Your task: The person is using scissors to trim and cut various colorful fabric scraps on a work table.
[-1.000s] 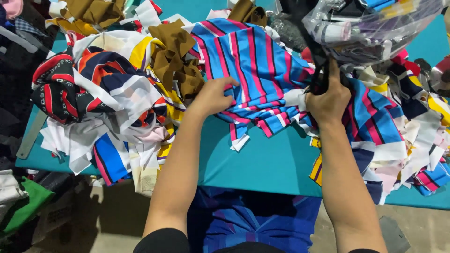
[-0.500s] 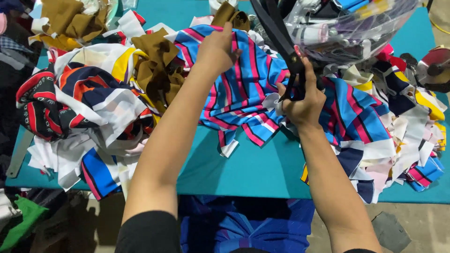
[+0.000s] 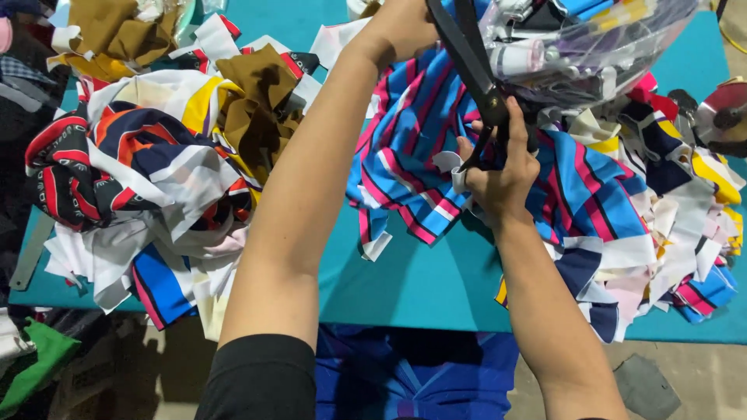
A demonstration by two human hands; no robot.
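Observation:
My right hand (image 3: 504, 175) is shut on the handles of large black scissors (image 3: 467, 54), whose blades point up and away toward the top edge. My left hand (image 3: 401, 27) is raised at the top of the view, closed on the upper edge of a blue cloth with pink, white and black stripes (image 3: 412, 155). That cloth hangs from the hand down onto the teal table (image 3: 420, 288). The fingertips of my left hand are partly hidden by the blades and the frame edge.
A clear plastic bag (image 3: 599, 47) stuffed with scraps looms at top right. A rotary cutter with a round blade (image 3: 724, 117) lies at the right edge. Heaps of fabric scraps (image 3: 140, 179) cover the left, and brown pieces (image 3: 257, 101) lie behind them. More scraps (image 3: 669, 233) lie at the right. Blue cloth (image 3: 405, 373) lies below the table.
My left hand rose from lying flat on the striped cloth to the top of the view, lifting the cloth's edge. The right hand with the scissors moved up and toward the middle.

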